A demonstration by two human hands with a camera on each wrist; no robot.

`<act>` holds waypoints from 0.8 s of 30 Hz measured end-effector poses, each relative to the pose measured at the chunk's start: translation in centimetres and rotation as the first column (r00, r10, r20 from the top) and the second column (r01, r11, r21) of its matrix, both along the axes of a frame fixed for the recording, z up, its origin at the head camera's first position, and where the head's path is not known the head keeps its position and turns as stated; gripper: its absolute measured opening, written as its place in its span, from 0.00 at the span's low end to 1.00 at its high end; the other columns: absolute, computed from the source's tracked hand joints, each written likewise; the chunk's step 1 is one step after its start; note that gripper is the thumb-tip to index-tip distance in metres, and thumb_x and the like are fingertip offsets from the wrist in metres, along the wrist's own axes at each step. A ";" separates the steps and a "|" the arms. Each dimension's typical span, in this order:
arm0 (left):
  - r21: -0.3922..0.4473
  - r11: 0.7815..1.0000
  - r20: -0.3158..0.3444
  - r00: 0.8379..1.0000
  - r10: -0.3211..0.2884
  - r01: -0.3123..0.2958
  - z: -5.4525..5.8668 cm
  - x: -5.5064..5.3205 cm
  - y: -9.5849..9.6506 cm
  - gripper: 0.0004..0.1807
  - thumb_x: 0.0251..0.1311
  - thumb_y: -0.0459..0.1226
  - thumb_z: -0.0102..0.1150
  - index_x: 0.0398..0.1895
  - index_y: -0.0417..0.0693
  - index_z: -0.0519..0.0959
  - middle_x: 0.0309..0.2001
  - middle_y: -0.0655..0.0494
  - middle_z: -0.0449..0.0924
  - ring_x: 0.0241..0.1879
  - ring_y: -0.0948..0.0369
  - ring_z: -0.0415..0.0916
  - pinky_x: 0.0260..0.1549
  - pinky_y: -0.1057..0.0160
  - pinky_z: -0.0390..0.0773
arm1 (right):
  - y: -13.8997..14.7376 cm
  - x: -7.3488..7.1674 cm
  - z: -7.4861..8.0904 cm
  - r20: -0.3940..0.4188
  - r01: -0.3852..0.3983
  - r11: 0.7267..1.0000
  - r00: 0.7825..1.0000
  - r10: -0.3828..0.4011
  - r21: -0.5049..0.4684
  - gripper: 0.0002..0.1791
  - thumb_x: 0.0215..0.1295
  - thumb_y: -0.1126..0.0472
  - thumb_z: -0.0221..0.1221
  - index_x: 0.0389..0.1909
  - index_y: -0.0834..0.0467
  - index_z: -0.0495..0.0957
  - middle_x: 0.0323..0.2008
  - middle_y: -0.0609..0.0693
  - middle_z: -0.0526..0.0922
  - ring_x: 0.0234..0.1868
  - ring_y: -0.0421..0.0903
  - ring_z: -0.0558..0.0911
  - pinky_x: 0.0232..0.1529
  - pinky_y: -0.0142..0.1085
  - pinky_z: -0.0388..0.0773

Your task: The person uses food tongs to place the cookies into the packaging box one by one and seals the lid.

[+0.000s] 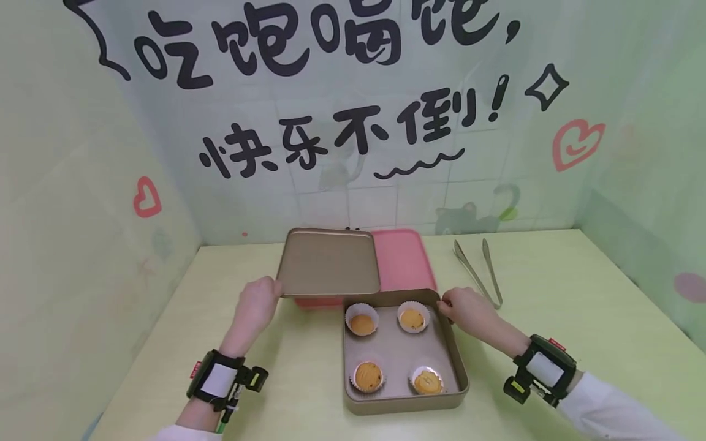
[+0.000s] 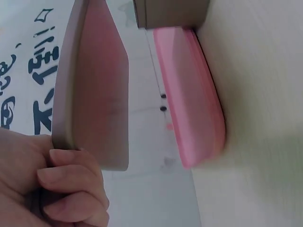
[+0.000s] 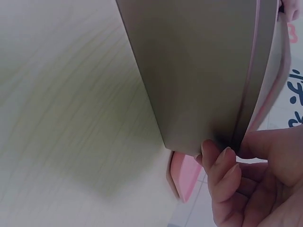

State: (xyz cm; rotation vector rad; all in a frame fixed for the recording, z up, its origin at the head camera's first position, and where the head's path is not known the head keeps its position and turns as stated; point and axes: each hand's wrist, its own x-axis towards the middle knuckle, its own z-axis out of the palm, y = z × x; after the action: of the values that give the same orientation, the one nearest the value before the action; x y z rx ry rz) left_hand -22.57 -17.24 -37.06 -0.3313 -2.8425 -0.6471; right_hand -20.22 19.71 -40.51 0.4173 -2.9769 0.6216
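My left hand (image 1: 255, 311) grips the near left corner of a shallow brown metal lid (image 1: 331, 262), its fingers curled under the edge. The lid is raised and overlaps a pink tray (image 1: 399, 257) behind it. In the left wrist view, the underside of the lid (image 2: 100, 90) faces the camera. Right of it stands a deep brown baking tin (image 1: 407, 404), uncovered, with several small muffins in white paper cups inside, one muffin (image 1: 368, 375) near the front left. At the tin's far right corner my right hand (image 1: 469, 311) pinches the rim, fingertips (image 3: 223, 158) against the outer wall.
Metal tongs (image 1: 482, 275) lie spread on the pale wooden table (image 1: 562, 294) behind the right hand. A printed backdrop wall (image 1: 353, 202) closes off the back, with side walls left and right. Both wrists carry strapped-on cameras.
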 end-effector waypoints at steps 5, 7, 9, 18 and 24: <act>0.085 0.996 0.002 0.999 -0.037 0.037 -0.5 0.7 3.9 0.16 0.59 0.29 0.40 0.13 0.43 0.63 0.14 0.54 0.60 0.15 0.60 0.57 0.12 0.65 0.59 | 0.1 -0.1 -0.1 0.031 -0.006 1.000 0.999 0.006 -0.031 0.15 0.61 0.63 0.53 0.15 0.57 0.71 0.11 0.44 0.68 0.13 0.39 0.66 0.14 0.33 0.64; 0.088 0.993 -0.024 0.997 -0.074 0.076 -0.7 0.8 5.1 0.16 0.59 0.27 0.42 0.13 0.44 0.62 0.15 0.55 0.59 0.15 0.61 0.57 0.12 0.65 0.60 | 0.3 -0.2 0.1 0.051 0.001 0.997 0.999 0.003 -0.077 0.15 0.63 0.62 0.52 0.17 0.59 0.72 0.12 0.45 0.70 0.13 0.39 0.67 0.15 0.33 0.65; 0.084 0.990 -0.054 0.993 -0.107 0.111 -0.7 0.9 6.0 0.17 0.58 0.26 0.43 0.12 0.45 0.60 0.15 0.55 0.58 0.15 0.61 0.56 0.13 0.66 0.60 | 0.5 -0.6 0.4 0.041 0.020 0.990 0.999 -0.015 -0.140 0.15 0.65 0.61 0.50 0.20 0.61 0.74 0.13 0.47 0.72 0.13 0.40 0.69 0.15 0.34 0.65; 0.034 0.983 -0.167 0.971 -0.172 0.180 -0.3 1.6 8.0 0.20 0.54 0.24 0.47 0.11 0.48 0.54 0.14 0.57 0.53 0.16 0.62 0.53 0.14 0.67 0.57 | 0.9 -3.2 1.8 0.225 0.161 0.698 0.974 0.000 -0.698 0.23 0.68 0.49 0.47 0.28 0.67 0.73 0.16 0.50 0.71 0.15 0.40 0.66 0.15 0.31 0.60; 0.159 0.973 0.025 0.984 -0.176 0.170 -0.2 1.7 8.6 0.14 0.60 0.31 0.42 0.15 0.44 0.64 0.14 0.57 0.59 0.14 0.62 0.56 0.13 0.66 0.60 | 1.7 -3.7 2.1 0.341 0.235 0.527 0.933 0.112 -0.816 0.17 0.67 0.56 0.50 0.19 0.59 0.69 0.12 0.47 0.59 0.13 0.39 0.59 0.16 0.30 0.53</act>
State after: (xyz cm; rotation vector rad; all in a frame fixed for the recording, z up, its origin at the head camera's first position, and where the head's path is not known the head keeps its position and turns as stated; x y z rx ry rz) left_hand -20.85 -8.63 -37.28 -0.5491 -2.7973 -0.9142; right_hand -23.96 21.41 -38.44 0.0908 -2.4409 2.1896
